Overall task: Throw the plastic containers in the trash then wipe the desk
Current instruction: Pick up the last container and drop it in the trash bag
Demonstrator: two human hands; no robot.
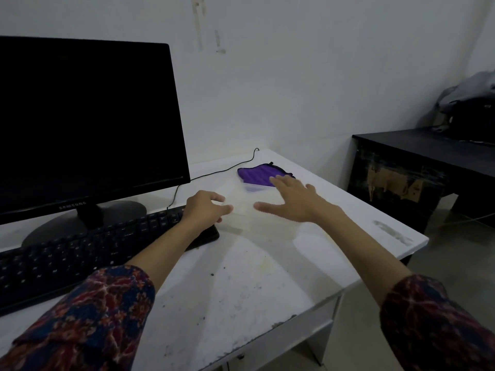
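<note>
Clear plastic containers (249, 210) sit on the white desk (241, 290), between my two hands; they are faint and hard to separate. My left hand (205, 206) hovers at their left side with fingers loosely curled, over the keyboard's right end. My right hand (292, 199) is spread flat with straight fingers above their right side. Whether either hand touches the plastic is unclear. A purple ribbed cloth (261, 175) lies just behind the containers, partly hidden by my right fingertips.
A black monitor (88, 124) and black keyboard (80, 253) fill the desk's left half, with a thin cable (214, 172) running behind. The desk surface is stained. A dark low table (417, 162) with a bag stands to the right across a floor gap.
</note>
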